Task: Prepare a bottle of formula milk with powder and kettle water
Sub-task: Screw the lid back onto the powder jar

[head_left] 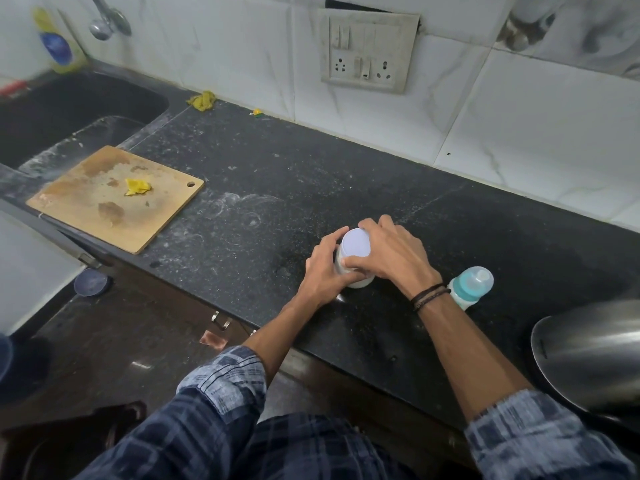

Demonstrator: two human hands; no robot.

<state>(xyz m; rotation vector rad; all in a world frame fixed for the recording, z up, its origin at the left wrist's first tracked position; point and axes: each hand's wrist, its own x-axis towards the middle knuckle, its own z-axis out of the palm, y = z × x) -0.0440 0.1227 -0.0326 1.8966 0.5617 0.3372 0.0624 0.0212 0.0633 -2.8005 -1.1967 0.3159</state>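
Observation:
A white powder jar [360, 280] with a pale round lid [356, 242] stands on the black counter [277, 188]. My left hand [323, 268] is wrapped around the jar's body from the left. My right hand [391, 252] grips the lid from the right and above. Just to the right stands a baby bottle [471, 285] with a teal collar and a clear cap, partly behind my right wrist. A steel kettle [588, 355] sits at the right edge, cut off by the frame.
A wooden chopping board [114, 199] with a yellow scrap lies on the left, overhanging a dark sink [69, 109]. A tap [104, 22] and a soap bottle [57, 46] are behind the sink. A switch panel [367, 50] is on the tiled wall.

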